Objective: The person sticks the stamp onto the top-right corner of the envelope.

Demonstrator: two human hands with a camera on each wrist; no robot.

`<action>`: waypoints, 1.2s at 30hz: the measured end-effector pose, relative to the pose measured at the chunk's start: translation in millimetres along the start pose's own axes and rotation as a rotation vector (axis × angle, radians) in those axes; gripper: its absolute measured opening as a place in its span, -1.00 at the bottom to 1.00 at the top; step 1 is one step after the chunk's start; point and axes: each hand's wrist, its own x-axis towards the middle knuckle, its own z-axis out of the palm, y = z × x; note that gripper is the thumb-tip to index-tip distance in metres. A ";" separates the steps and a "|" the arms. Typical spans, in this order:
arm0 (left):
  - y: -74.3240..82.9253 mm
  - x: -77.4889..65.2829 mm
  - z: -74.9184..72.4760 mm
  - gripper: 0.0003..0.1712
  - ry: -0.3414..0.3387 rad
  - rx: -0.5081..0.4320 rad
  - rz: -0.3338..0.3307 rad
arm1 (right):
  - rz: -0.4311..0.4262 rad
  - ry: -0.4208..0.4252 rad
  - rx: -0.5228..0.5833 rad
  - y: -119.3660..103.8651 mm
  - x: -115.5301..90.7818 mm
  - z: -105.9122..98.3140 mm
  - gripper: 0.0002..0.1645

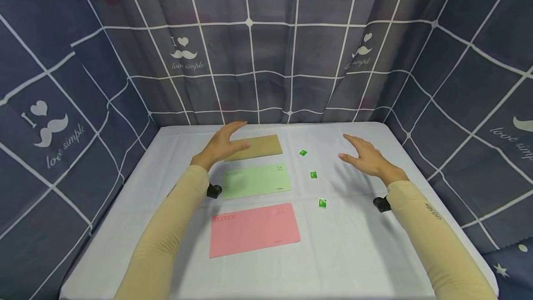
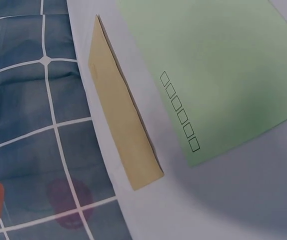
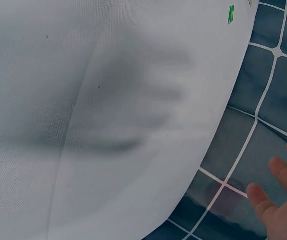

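My left hand (image 1: 220, 146) hovers over the table's far left part with fingers extended and thumb apart, holding nothing. It overlaps the left end of a brown envelope (image 1: 262, 146) in the head view. Nearer to me lie a light green envelope (image 1: 256, 182) and, closest, a pink envelope (image 1: 254, 231), each with a row of small printed boxes. To their right, three small green stamps form a slanting column: a far stamp (image 1: 303, 153), a middle stamp (image 1: 313, 175) and a near stamp (image 1: 322, 203). My right hand (image 1: 366, 157), fingers spread and empty, is raised right of the stamps, its shadow below.
A white cloth (image 1: 345, 253) covers the table. Dark checked curtains (image 1: 270, 50) with white lines enclose it at the back and both sides. Each wrist carries a small black camera, such as the left one (image 1: 214, 191).
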 end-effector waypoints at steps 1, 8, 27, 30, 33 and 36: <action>-0.4 -0.7 0.7 -0.09 0.003 -0.002 -0.004 | -0.004 0.000 0.001 0.1 0.1 0.5 -0.02; -4.2 -5.2 4.4 -0.12 0.015 0.015 0.008 | -0.041 0.003 0.032 -0.3 1.1 1.6 -0.03; -17.8 -12.0 9.9 -0.21 0.015 -0.014 -0.007 | -0.006 -0.014 0.076 1.3 0.9 8.7 0.02; -18.5 -12.1 10.4 -0.22 0.022 -0.012 -0.003 | -0.003 -0.012 0.079 1.1 1.0 9.2 0.01; -18.9 -12.4 11.1 -0.22 0.021 -0.013 0.000 | 0.000 -0.012 0.086 1.0 1.4 10.1 0.00; -19.2 -12.9 11.9 -0.20 0.014 -0.024 -0.002 | 0.007 -0.019 0.095 1.2 1.4 11.4 -0.01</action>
